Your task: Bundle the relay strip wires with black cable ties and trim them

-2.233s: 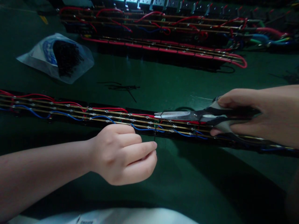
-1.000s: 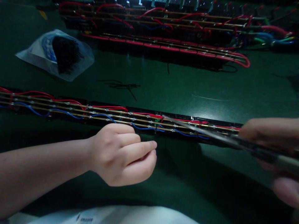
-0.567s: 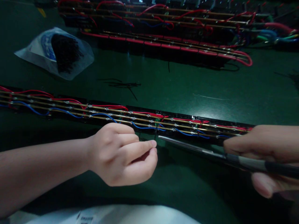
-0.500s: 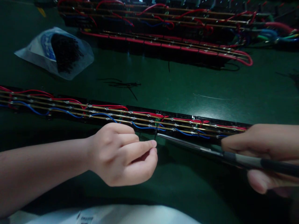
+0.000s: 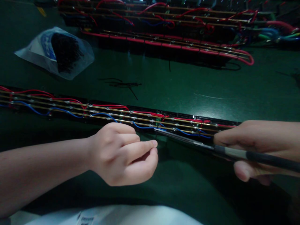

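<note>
A long black strip [image 5: 70, 109] with brass rails and red and blue wires lies across the green table. My left hand [image 5: 122, 154] rests just in front of it, thumb and forefinger pinched on the tail of a thin black cable tie [image 5: 155, 135] that hangs from the strip. My right hand [image 5: 260, 145] grips a pair of scissors [image 5: 187, 140] with a grey and black handle. The blades lie flat along the strip's near edge, and their tip reaches the tie right beside my left fingertips.
A clear bag of black cable ties [image 5: 58, 51] lies at the back left. A few loose ties [image 5: 122, 85] lie on the green table [image 5: 187, 90]. Several more wired strips [image 5: 175, 43] are stacked along the far edge.
My right hand swung the scissors off the top of the strip, down to its near side, then slid the tip left up to the tie. My left hand stayed put.
</note>
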Available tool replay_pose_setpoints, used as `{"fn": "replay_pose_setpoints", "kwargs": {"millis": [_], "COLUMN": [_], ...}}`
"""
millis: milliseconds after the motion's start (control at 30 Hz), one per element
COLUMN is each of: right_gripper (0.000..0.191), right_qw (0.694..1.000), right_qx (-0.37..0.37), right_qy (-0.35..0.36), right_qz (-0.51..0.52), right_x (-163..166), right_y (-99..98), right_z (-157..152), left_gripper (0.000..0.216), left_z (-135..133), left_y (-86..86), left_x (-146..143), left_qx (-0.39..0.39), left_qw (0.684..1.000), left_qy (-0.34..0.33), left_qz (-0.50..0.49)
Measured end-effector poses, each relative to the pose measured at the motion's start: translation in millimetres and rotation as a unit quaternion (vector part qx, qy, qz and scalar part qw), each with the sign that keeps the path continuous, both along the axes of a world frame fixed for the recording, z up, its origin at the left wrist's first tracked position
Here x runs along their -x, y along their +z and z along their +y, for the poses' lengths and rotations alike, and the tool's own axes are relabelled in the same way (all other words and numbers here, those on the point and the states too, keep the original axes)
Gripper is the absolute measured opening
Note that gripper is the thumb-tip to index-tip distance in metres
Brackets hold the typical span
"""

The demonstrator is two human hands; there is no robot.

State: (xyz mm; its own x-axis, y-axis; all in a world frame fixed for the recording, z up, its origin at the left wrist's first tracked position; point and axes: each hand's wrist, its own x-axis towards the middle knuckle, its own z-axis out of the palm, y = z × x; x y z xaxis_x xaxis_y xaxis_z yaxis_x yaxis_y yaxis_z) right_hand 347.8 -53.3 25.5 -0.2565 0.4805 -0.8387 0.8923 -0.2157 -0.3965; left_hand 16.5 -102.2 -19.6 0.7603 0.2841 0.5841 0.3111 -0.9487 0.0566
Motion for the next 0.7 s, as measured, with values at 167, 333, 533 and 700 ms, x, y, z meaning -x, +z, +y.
{"fn": "replay_pose_setpoints", "kwargs": {"millis": [167, 333, 533, 700], "right_gripper": [0.035, 0.028, 0.019, 0.018], "right_qw": [0.984, 0.984, 0.988, 0.989], "right_qx": [0.162, 0.148, 0.134, 0.114], "right_qy": [-0.001, 0.000, 0.041, 0.066], "right_qz": [0.069, 0.097, 0.071, 0.069], "right_x": [1, 5, 16, 10], "right_y": [-4.5, -2.8, 6.0, 4.0], "right_z": [3, 6, 10, 10], "left_gripper": [0.007, 0.008, 0.005, 0.008], "left_z": [0, 0, 0, 0], "left_y": [0.0, 0.0, -0.3, -0.4], "left_x": [0, -1, -1, -1], "left_qx": [-0.008, -0.010, -0.012, -0.003], "left_qw": [1.000, 1.000, 1.000, 1.000], "left_qy": [0.002, 0.002, 0.004, -0.004], "left_qz": [0.006, 0.001, 0.004, -0.001]}}
